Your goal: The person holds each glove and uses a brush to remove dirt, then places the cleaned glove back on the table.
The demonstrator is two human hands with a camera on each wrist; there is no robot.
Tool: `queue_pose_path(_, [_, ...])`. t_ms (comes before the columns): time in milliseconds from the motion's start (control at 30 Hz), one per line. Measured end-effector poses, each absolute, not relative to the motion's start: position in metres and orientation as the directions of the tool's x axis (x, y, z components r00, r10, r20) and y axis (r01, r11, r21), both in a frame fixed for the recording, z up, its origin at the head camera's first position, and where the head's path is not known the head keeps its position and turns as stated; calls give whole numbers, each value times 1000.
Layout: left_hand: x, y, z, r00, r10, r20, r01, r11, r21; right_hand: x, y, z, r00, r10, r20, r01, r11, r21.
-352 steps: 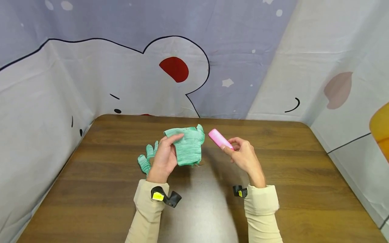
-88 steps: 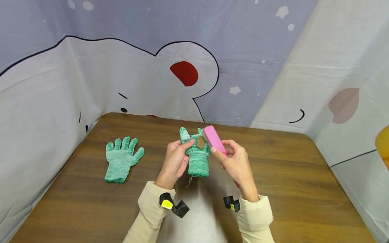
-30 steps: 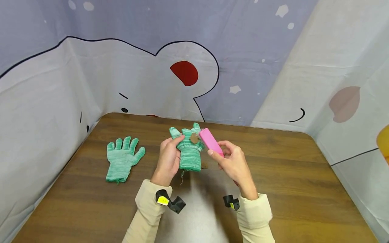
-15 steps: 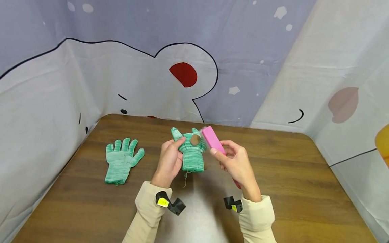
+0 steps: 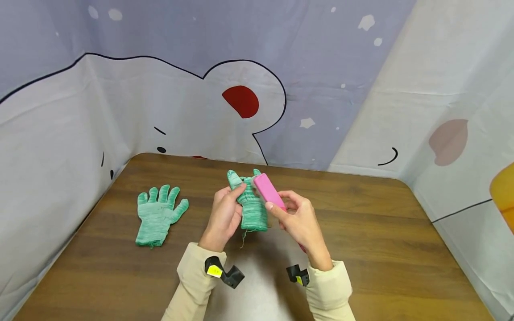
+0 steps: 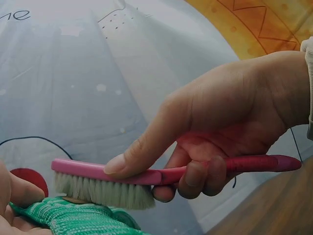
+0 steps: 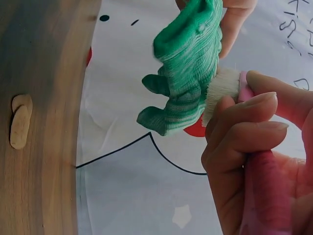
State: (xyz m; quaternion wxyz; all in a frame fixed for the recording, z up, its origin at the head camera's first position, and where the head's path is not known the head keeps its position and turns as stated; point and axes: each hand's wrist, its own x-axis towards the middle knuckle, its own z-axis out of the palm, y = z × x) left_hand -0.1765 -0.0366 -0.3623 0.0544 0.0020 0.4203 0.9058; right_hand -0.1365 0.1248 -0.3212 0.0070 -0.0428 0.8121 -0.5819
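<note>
Green striped knit glove, in the head view, hangs above the brown wooden worktop, its side pinched by the left hand, thumb in front, likely to present a steady face to the bristles. The right hand has its fingers curled round a pink plastic brush; a matching green knit glove lies flat to the left, perhaps to leave room. The left wrist view adds pale bristles over a thin brown piece, hidden from the head camera, and a thumb along the brush back, probably for control. The right wrist view alone clearly shows two overlapping tan oval pieces on the worktop
</note>
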Motion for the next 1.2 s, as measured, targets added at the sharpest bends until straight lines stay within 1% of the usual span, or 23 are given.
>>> queue_pose_path(267, [-178, -38, -362, -995, 73, -62, -94, -642, 761, -150, 137, -345, -997, -70, 28, -50, 332, -942])
queue_pose_path(467, [-178, -42, -360, -995, 66, -74, -99, -647, 756, -142, 133, -326, -996, -86, 6, -34, 322, -946])
queue_pose_path(600, [-179, -45, -360, -993, 85, -87, -122, -687, 717, -139, 133, -318, -995, -103, 6, -38, 315, -948])
queue_pose_path(733, [-180, -48, -361, -984, 132, -115, -175, -727, 663, -138, 136, -316, -993, -116, 11, -48, 316, -948])
queue_pose_path(900, [-181, -51, -361, -976, 165, -140, -217, -742, 634, -138, 137, -314, -992, -126, 23, -63, 323, -944])
queue_pose_path(1033, [-180, -51, -361, -974, 171, -151, -228, -743, 630, -138, 138, -315, -992, -126, 22, -61, 321, -945])
queue_pose_path(1200, [-180, -49, -362, -981, 152, -122, -195, -732, 653, -142, 143, -325, -993, -118, 24, -58, 293, -954])
